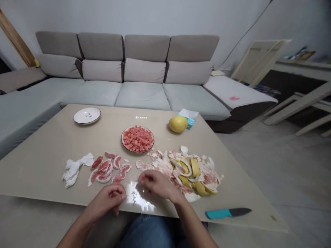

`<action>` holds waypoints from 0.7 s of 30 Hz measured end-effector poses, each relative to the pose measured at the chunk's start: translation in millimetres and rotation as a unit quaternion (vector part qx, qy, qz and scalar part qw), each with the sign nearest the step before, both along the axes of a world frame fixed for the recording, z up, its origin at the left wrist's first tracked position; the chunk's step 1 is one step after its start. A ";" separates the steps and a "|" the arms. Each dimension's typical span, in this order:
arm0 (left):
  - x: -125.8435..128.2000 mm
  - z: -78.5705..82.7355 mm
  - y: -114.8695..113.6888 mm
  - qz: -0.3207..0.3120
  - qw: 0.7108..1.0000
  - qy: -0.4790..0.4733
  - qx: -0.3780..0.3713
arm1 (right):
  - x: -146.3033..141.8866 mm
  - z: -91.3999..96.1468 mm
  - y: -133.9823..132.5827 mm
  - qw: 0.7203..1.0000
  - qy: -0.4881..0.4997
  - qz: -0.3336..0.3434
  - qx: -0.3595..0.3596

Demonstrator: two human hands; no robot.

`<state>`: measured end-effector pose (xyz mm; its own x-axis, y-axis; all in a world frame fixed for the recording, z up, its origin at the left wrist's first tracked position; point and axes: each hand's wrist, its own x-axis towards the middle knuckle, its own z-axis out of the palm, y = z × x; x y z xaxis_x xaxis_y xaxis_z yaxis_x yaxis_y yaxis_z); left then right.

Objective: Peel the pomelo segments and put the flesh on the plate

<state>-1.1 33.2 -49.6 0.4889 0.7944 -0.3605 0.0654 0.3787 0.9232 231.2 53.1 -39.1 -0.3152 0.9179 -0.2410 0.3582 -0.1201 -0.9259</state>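
Note:
My left hand hovers at the table's front edge, fingers curled in, with nothing showing in them. Over the table to its right is my right hand, its fingers pressed together; whatever they may hold is hidden. Several peeled red pomelo segments, some with white membrane on them, lie just beyond my left hand. Beside my right hand spreads a heap of yellow rind and white membrane. A dark-rimmed plate full of red pomelo flesh pieces stands farther back. Small dark bits lie between my hands.
A crumpled white tissue lies at the left. At the back are a white plate, a whole yellow pomelo and a blue tissue pack. A teal-handled knife rests near the front right edge. A grey sofa stands behind the table.

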 end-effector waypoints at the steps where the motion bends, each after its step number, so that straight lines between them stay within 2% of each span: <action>1: 1.2 -2.7 -0.7 0.013 1.000 0.006 -0.008 | 2.3 5.7 18.8 0.998 -0.026 -0.030 0.040; 5: 9.6 -13.5 -8.5 0.042 0.997 -0.023 -0.053 | 1.8 29.1 99.9 0.968 -0.135 -0.128 0.170; 9: 10.3 -24.6 -13.5 0.059 0.989 -0.098 -0.098 | -8.4 42.0 153.7 0.942 -0.215 -0.133 0.223; 12: 6.9 -30.0 -10.8 0.069 0.984 -0.124 -0.109 | -12.8 42.8 171.0 0.933 -0.252 -0.113 0.232; 17: 7.6 -28.9 -3.3 0.094 0.979 -0.148 -0.101 | -7.1 34.9 181.5 0.919 -0.291 -0.117 0.238; 21: 8.0 -21.2 1.5 0.166 0.968 -0.157 -0.103 | 1.5 25.9 179.5 0.912 -0.300 -0.126 0.250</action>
<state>6.9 34.7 -70.7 0.3296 0.8542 -0.4021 -0.3636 0.5079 0.7809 232.8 232.6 -13.2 -0.0275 0.9855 0.1673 0.8372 0.1141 -0.5349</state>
